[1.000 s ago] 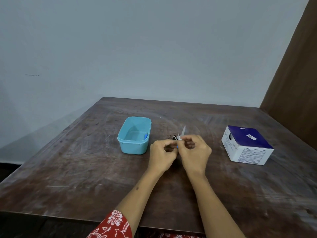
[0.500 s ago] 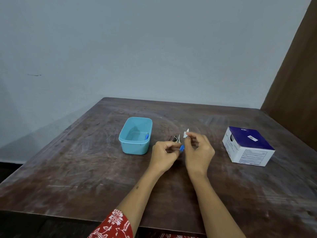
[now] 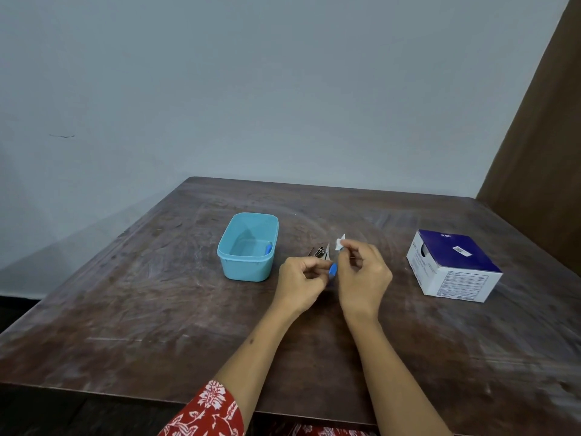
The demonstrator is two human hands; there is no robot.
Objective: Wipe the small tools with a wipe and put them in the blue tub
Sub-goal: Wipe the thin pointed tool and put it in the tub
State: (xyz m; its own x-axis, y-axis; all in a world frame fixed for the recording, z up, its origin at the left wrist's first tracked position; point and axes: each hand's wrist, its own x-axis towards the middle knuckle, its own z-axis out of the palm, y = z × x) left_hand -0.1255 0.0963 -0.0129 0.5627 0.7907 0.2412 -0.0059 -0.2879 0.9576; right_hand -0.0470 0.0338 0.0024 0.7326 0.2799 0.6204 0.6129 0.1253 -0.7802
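Your left hand (image 3: 301, 280) pinches a small tool with a blue handle (image 3: 332, 269), its fingers curled tight around it so that only the blue end shows between your two hands. Your right hand (image 3: 364, 275) holds a small white wipe (image 3: 340, 242) nipped between thumb and fingertips, raised above the tool. A second ago both hands were pressed together with the wipe on the tool; since then they have drawn apart, the right hand has lifted the wipe up and away to the right, and the tool's blue end has come into sight. Over the last half second little has changed, and the hands hold nearly the same pose. A few more small metal tools (image 3: 320, 251) lie on the wooden table (image 3: 157, 309) just beyond your left hand, where they were before. The blue tub (image 3: 248, 248) stands to the left of your hands, unmoved, with one blue-handled piece (image 3: 268, 248) lying against its right inner wall. The white and blue box (image 3: 452, 269) sits well apart on the right, also unmoved.
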